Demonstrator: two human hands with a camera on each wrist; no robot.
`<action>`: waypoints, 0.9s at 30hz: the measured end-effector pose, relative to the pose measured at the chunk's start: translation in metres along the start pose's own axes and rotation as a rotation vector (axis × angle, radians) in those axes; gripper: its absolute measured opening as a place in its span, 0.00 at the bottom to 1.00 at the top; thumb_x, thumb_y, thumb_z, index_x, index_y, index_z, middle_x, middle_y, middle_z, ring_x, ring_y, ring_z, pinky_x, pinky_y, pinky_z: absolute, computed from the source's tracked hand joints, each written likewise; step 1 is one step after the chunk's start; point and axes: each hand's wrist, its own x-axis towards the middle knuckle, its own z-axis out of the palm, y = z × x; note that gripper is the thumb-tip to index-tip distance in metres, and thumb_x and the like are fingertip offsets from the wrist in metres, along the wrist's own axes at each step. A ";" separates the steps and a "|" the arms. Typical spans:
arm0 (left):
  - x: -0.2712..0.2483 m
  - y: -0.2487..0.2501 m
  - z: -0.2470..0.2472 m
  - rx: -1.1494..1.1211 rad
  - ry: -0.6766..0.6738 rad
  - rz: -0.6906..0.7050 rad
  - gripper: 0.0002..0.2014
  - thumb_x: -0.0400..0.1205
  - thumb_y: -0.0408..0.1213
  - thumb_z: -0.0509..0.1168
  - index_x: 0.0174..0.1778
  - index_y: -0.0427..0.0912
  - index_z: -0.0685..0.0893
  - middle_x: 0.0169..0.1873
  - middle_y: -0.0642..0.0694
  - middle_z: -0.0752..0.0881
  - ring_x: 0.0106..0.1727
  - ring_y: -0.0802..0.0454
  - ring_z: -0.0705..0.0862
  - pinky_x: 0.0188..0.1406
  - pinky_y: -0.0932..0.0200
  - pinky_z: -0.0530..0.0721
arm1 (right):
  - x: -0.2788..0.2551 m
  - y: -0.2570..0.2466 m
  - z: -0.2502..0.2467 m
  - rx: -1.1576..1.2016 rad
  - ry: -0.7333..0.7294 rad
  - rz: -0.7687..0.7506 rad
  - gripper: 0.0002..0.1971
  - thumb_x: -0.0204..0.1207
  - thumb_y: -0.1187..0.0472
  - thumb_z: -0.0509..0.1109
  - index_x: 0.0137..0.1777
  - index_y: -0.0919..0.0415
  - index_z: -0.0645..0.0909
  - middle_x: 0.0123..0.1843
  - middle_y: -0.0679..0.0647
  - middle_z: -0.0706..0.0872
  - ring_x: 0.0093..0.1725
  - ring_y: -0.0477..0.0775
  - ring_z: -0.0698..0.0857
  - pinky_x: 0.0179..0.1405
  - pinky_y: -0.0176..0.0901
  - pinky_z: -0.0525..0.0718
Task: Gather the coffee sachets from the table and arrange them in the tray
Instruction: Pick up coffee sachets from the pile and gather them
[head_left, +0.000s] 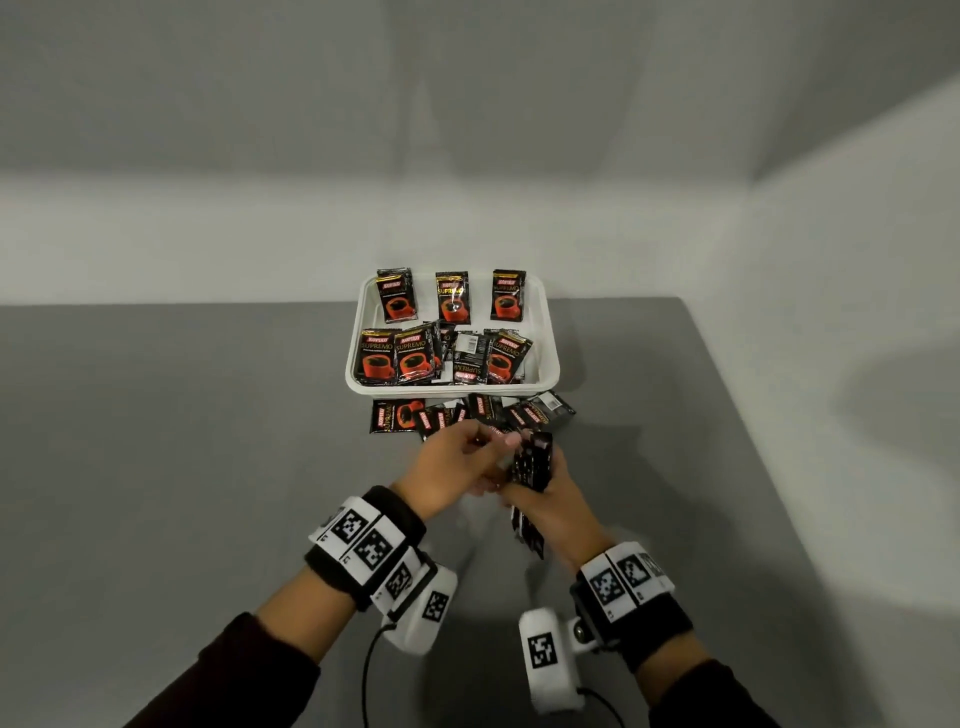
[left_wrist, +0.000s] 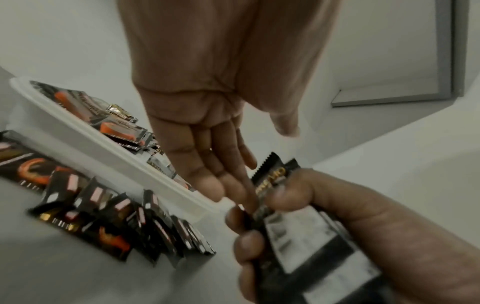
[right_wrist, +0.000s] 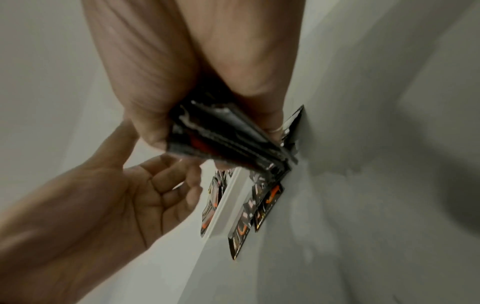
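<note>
Several coffee sachets (head_left: 531, 470) stand clamped in the right hand (head_left: 545, 501), long axis pointing toward the white tray (head_left: 549, 332) just beyond. Left hand (head_left: 457, 467), fingers loosely extended and holding nothing, touches the bundle's left edge; loose sachets (head_left: 467, 410) lie against the tray's near wall.

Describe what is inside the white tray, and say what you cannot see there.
Inside the white tray, three coffee sachets lean upright along the far wall; more overlap in the near row. Any sachets beneath that overlapping row are covered.
</note>
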 end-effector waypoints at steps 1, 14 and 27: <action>0.008 0.003 -0.003 0.066 -0.006 0.027 0.14 0.77 0.54 0.64 0.43 0.46 0.81 0.29 0.53 0.88 0.28 0.64 0.84 0.32 0.65 0.82 | 0.004 -0.003 -0.005 -0.005 0.077 0.016 0.28 0.71 0.78 0.68 0.66 0.57 0.66 0.48 0.54 0.84 0.41 0.48 0.87 0.41 0.40 0.85; 0.180 0.043 -0.002 1.043 -0.052 0.159 0.23 0.79 0.45 0.63 0.71 0.56 0.72 0.76 0.42 0.65 0.77 0.41 0.62 0.79 0.40 0.56 | 0.112 -0.101 -0.070 -0.259 0.300 -0.089 0.19 0.70 0.68 0.71 0.60 0.59 0.72 0.47 0.57 0.82 0.47 0.59 0.82 0.53 0.54 0.82; 0.215 -0.007 -0.011 1.062 0.014 0.028 0.31 0.75 0.50 0.65 0.73 0.47 0.67 0.68 0.43 0.75 0.70 0.42 0.72 0.79 0.42 0.56 | 0.213 -0.091 -0.034 -0.622 0.241 -0.245 0.38 0.57 0.69 0.81 0.66 0.59 0.65 0.57 0.51 0.75 0.54 0.47 0.78 0.53 0.36 0.78</action>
